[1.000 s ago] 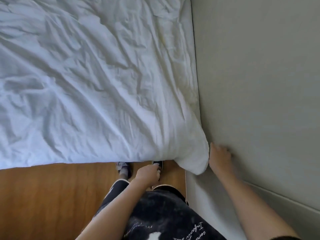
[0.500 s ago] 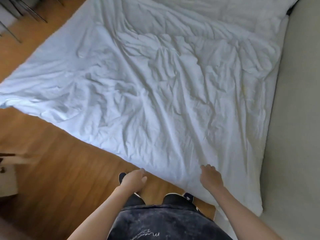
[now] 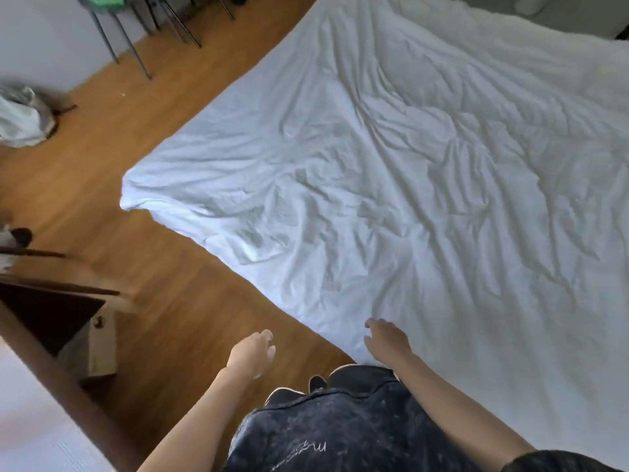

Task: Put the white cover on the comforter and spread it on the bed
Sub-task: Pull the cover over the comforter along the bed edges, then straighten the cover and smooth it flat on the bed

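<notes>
One white covered comforter (image 3: 408,172) lies spread and wrinkled over one bed.
Two hands: left hand (image 3: 252,352) and right hand (image 3: 386,338) hover with loose fingers, holding nothing.

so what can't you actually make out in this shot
Head view, the only one:
- Bed: wholly hidden under the comforter.
- Comforter's far end: cut off by the top and right edges.
- Right hand: over the near edge; fingertips blurred, so contact is unclear.
- Left hand: above the floor, blurred.
- Bundle at left: blurred and cut off.
</notes>
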### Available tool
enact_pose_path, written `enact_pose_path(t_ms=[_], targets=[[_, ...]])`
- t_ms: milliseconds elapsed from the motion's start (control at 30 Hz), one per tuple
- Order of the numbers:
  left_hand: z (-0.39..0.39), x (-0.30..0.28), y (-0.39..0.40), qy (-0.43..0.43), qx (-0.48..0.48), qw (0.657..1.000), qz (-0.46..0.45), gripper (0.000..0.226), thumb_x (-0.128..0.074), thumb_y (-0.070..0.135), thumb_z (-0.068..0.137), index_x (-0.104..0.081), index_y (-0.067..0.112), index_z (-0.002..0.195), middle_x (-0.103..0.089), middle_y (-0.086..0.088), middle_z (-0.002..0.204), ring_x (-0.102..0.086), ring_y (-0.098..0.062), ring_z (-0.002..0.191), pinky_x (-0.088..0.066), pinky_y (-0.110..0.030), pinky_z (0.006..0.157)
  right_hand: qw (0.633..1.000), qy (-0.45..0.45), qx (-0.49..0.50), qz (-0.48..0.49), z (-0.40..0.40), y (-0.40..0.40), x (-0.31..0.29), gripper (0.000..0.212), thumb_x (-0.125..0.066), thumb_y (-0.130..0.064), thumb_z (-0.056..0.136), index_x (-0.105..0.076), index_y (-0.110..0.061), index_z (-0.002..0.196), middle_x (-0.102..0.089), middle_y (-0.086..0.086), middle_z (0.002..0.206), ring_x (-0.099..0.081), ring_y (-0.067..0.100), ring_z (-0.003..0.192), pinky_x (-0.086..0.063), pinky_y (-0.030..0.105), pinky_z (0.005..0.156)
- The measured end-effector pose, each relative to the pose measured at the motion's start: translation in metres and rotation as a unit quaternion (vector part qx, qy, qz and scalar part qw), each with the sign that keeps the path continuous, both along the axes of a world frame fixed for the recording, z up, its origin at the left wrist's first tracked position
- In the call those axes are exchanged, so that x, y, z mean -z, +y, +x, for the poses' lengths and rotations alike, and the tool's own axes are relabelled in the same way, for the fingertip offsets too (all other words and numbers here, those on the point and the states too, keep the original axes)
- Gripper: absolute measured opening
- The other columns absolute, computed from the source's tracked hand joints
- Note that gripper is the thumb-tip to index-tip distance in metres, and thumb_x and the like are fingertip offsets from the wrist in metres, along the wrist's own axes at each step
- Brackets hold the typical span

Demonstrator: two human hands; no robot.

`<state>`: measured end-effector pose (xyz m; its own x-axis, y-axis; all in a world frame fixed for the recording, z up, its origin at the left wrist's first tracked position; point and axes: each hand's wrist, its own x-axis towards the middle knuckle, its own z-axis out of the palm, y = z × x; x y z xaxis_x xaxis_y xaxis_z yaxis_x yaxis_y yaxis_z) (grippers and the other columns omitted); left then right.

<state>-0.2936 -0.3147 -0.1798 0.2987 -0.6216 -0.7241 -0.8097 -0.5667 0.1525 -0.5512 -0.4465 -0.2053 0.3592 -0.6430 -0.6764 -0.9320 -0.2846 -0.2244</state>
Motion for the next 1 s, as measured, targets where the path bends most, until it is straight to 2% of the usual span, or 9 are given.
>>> enact_pose_path(t_ms=[233, 400, 533, 700, 833, 900, 933, 1000], targets=[[0.114, 0.017, -0.044, 0.012, -0.009, 0.999, 0.031, 0.038, -0.042, 0.029, 0.099, -0.05, 0.016, 0.134, -0.061, -0.007, 0.125, -0.062, -0.023, 0.106, -0.052, -0.034, 0.089, 1.0, 0.001, -0.013, 0.025, 0.12, -0.037, 0.017, 0.036, -0.04, -0.024, 0.098, -0.046, -0.015, 0.132, -0.053, 0.007, 0.127, -0.05, 0.025, 0.114, -0.043, 0.033, 0.088], [0.191, 0.032, -0.085, 0.021, 0.008, 0.998, 0.059, 0.036, -0.041, 0.027, 0.101, -0.049, 0.016, 0.135, -0.059, -0.005, 0.127, -0.062, -0.018, 0.104, -0.048, -0.023, 0.08, 0.998, 0.024, 0.028, 0.056, 0.194, -0.076, 0.058, 0.031, -0.038, -0.02, 0.097, -0.049, -0.012, 0.125, -0.055, 0.008, 0.123, -0.051, 0.025, 0.111, -0.042, 0.032, 0.084], [0.266, 0.042, -0.118, 0.022, 0.053, 0.995, 0.085, 0.035, -0.042, 0.027, 0.1, -0.051, 0.017, 0.132, -0.058, -0.005, 0.128, -0.06, -0.022, 0.11, -0.049, -0.033, 0.092, 0.997, 0.015, 0.045, 0.064, 0.275, -0.099, 0.071, 0.035, -0.035, -0.02, 0.1, -0.047, -0.011, 0.131, -0.057, 0.009, 0.123, -0.054, 0.025, 0.109, -0.045, 0.032, 0.084], [0.375, 0.067, -0.167, 0.009, 0.107, 0.992, 0.066, 0.033, -0.041, 0.021, 0.1, -0.055, 0.014, 0.129, -0.059, -0.006, 0.127, -0.061, -0.025, 0.109, -0.05, -0.032, 0.088, 0.997, -0.009, 0.048, 0.061, 0.383, -0.105, 0.083, 0.028, -0.037, -0.02, 0.1, -0.048, -0.011, 0.124, -0.059, 0.006, 0.113, -0.057, 0.024, 0.101, -0.041, 0.03, 0.072], [0.471, 0.108, -0.196, -0.004, 0.192, 0.98, 0.058, 0.036, -0.042, 0.017, 0.1, -0.052, 0.019, 0.134, -0.058, -0.001, 0.13, -0.059, -0.02, 0.115, -0.047, -0.027, 0.089, 0.99, 0.02, 0.12, 0.066, 0.462, -0.092, 0.11, 0.033, -0.036, -0.023, 0.101, -0.047, -0.012, 0.129, -0.059, 0.007, 0.115, -0.056, 0.024, 0.104, -0.044, 0.031, 0.076], [0.521, 0.126, -0.207, -0.018, 0.295, 0.953, 0.075, 0.039, -0.042, 0.012, 0.099, -0.048, 0.019, 0.137, -0.054, 0.003, 0.135, -0.057, -0.017, 0.118, -0.048, -0.025, 0.089, 0.983, 0.038, 0.163, 0.07, 0.502, -0.083, 0.126, 0.035, -0.036, -0.025, 0.102, -0.047, -0.012, 0.132, -0.056, 0.008, 0.119, -0.055, 0.025, 0.108, -0.047, 0.033, 0.081], [0.547, 0.129, -0.21, -0.017, 0.32, 0.945, 0.062, 0.039, -0.043, 0.012, 0.099, -0.047, 0.019, 0.137, -0.053, 0.003, 0.136, -0.056, -0.017, 0.118, -0.05, -0.026, 0.089, 0.98, 0.045, 0.178, 0.073, 0.52, -0.078, 0.134, 0.035, -0.036, -0.026, 0.102, -0.046, -0.012, 0.133, -0.055, 0.008, 0.121, -0.054, 0.026, 0.109, -0.048, 0.035, 0.083], [0.603, 0.172, -0.216, -0.039, 0.342, 0.936, 0.074, 0.036, -0.047, 0.017, 0.097, -0.052, 0.021, 0.132, -0.055, 0.002, 0.129, -0.058, -0.019, 0.116, -0.052, -0.03, 0.085, 0.975, 0.062, 0.2, 0.071, 0.551, -0.069, 0.144, 0.036, -0.039, -0.025, 0.101, -0.047, -0.012, 0.133, -0.052, 0.008, 0.123, -0.051, 0.026, 0.112, -0.048, 0.035, 0.082]])
